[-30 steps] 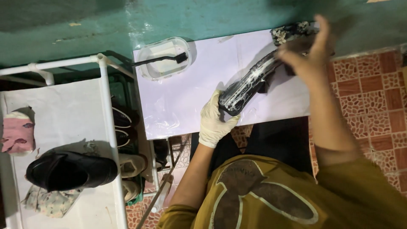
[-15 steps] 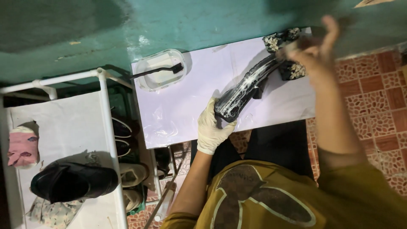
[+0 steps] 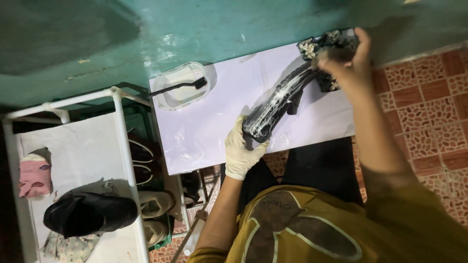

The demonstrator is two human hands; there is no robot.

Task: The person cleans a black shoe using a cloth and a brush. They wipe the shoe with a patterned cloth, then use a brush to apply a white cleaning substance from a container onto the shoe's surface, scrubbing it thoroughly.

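White latex glove on left hand (image 3: 243, 153), clamped round toe of black glossy shoe (image 3: 279, 104) lying streaked with lather on pale lilac tabletop (image 3: 209, 131). Bare right hand (image 3: 347, 65) at heel end, fingers curled, seemingly pinching dark patterned cloth (image 3: 327, 46). Scrubbing stage, apparently; next calls for steady wiping strokes. Both forearms extended forward.

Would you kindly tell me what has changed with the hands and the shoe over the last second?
The bare right hand slid slightly up the black shoe toward the patterned cloth at its far end. The gloved left hand kept its grip on the shoe's near end. The brush stayed across the clear tub.
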